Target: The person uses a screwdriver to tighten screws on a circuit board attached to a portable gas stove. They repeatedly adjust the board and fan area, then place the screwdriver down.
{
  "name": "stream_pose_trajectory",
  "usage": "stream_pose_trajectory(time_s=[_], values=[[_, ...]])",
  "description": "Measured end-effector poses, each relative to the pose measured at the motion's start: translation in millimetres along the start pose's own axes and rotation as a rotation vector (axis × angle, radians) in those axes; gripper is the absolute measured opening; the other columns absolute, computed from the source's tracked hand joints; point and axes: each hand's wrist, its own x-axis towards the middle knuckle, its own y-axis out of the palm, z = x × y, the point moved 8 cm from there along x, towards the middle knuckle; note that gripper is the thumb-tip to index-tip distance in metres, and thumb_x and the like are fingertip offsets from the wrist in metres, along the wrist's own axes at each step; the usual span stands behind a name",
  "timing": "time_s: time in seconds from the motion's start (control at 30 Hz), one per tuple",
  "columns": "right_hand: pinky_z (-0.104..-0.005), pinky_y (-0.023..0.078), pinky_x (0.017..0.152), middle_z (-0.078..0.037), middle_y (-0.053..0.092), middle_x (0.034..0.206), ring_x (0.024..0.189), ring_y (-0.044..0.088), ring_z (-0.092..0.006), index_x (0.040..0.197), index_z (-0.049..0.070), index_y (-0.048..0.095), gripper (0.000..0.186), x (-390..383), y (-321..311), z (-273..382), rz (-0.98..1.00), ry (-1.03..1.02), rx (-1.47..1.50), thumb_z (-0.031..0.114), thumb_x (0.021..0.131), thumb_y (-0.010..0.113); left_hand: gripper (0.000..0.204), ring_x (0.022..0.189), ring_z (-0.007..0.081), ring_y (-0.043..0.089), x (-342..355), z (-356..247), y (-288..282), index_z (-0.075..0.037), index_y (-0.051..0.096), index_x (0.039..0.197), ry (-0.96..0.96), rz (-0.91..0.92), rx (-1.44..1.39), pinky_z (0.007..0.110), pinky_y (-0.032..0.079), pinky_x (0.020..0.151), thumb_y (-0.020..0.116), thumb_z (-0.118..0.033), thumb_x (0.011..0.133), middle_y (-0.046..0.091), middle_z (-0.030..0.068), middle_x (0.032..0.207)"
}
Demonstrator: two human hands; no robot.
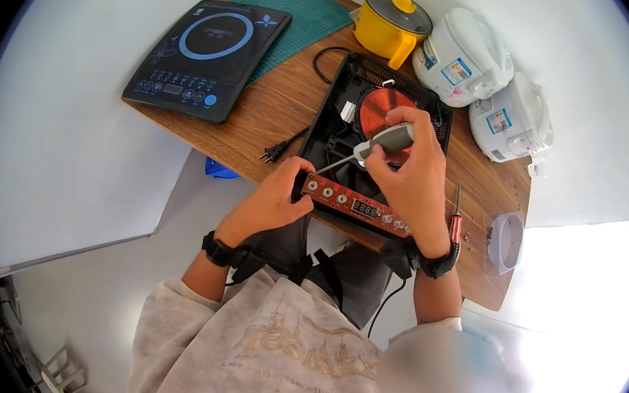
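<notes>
Left hand (pixel 276 195): grasping red board (pixel 355 204) at left end, likely steadying it.
Right hand (pixel 415 177): gripping grey screwdriver (pixel 388 143), tilting tip near-left, probably reaching board's corner.

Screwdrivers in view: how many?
2: a gray-handled screwdriver in the right hand, and a red-handled screwdriver on the table to its right. Others may be hidden.

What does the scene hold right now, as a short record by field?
Right hand: grips grey screwdriver, tip at board's left end
Left hand: fingers at that end
Board: red, along base's near edge
Base: black, open, coil inside
Left: cooktop panel, plug
Behind: yellow pot, rice cookers
Right: red screwdriver, clear dish
</notes>
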Motion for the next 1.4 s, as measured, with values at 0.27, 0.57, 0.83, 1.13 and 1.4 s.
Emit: stream_pose_trajectory(time_s=[0.27, 0.57, 0.83, 1.13, 1.4], values=[[-0.0393, 0.055, 0.067, -0.011, 0.056, 0.104, 0.079, 0.064, -0.0302, 0.122, 0.008, 0.061, 0.046, 2, 8, 40, 0.005, -0.211, -0.220, 0.018, 0.083, 0.084, 0.046, 0.111, 0.0377, 0.062, 0, 3, -1, -0.001, 0.052, 0.126, -0.033, 0.017, 0.031, 0.041, 0.050, 0.096, 0.070, -0.011, 0.084, 0.061, 0.0197, 0.119], [-0.0397, 0.056, 0.066, -0.011, 0.057, 0.102, 0.082, 0.065, -0.0316, 0.125, 0.004, 0.055, 0.052, 6, 18, 51, -0.069, -0.326, -0.214, 0.020, 0.085, 0.083, 0.051, 0.100, 0.0409, 0.065, 18, -17, -16, -0.004, 0.064, 0.118, -0.108, 0.177, 0.369, 0.047, 0.052, 0.087, 0.085, -0.030, 0.080, 0.066, 0.0191, 0.106], [-0.0364, 0.057, 0.056, -0.010, 0.058, 0.102, 0.078, 0.066, -0.0305, 0.111, 0.002, 0.052, 0.042, 7, 27, 56, -0.034, -0.325, -0.399, 0.023, 0.088, 0.080, 0.043, 0.093, 0.0397, 0.068, 26, -34, -12, -0.004, 0.068, 0.105, -0.051, 0.250, 0.621, 0.050, 0.054, 0.080, 0.085, -0.034, 0.079, 0.069, 0.0183, 0.095], [-0.0393, 0.060, 0.068, -0.012, 0.057, 0.118, 0.083, 0.069, -0.0318, 0.134, 0.010, 0.055, 0.054, 0, 29, 69, -0.030, -0.427, -0.195, -0.002, 0.083, 0.070, 0.041, 0.089, 0.0338, 0.069, 24, -34, -13, -0.004, 0.067, 0.098, 0.233, 0.281, 0.746, 0.046, 0.054, 0.076, 0.079, -0.041, 0.085, 0.068, 0.0146, 0.086], [-0.0382, 0.058, 0.078, -0.014, 0.059, 0.132, 0.100, 0.067, -0.0338, 0.135, 0.010, 0.060, 0.059, 1, 32, 63, 0.098, -0.314, -0.043, -0.006, 0.079, 0.070, 0.042, 0.085, 0.0345, 0.069, 20, -29, -15, -0.006, 0.069, 0.104, 0.228, 0.232, 0.749, 0.044, 0.055, 0.073, 0.076, -0.043, 0.087, 0.067, 0.0165, 0.090]])
